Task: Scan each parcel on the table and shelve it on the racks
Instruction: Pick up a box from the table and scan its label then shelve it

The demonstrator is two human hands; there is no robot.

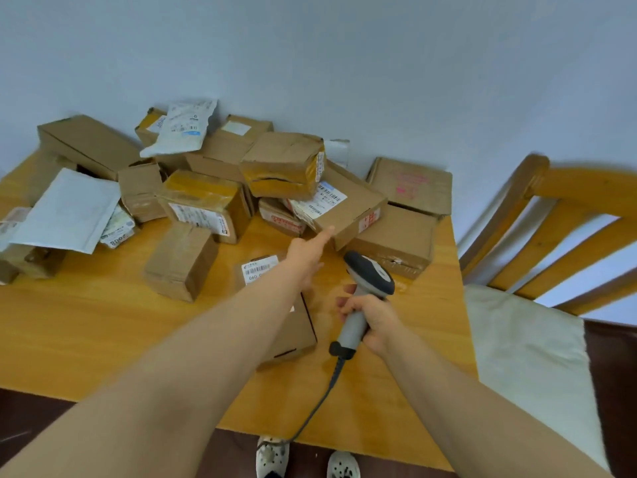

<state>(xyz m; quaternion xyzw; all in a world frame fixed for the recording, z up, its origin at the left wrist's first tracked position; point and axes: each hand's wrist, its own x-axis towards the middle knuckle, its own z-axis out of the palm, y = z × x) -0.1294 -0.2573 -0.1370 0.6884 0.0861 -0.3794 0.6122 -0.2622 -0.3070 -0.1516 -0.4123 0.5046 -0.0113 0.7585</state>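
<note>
Currently I have the left hand (305, 257) stretched out over the table (103, 322), fingers apart and gripping nothing, with its straight forefinger touching the near edge of a flat cardboard parcel (358, 205). That parcel lies tilted at the right of the heap, with a white barcode label (320, 201) on its upper face. My right hand (374, 322) is wrapped tight round the grey handle of the scanner (368, 274), whose dark head sits just near of the flat parcel and points toward it. The scanner's cable (320, 401) trails off the near edge of the table. Under my left forearm rests a small box (293, 339) carrying its own barcode label (260, 269). The other parcels (206, 201), brown boxes and white mailers, crowd the far half of the table against the wall. At the right stands a wooden chair (568, 208) with a pale cushion (524, 339).
</note>
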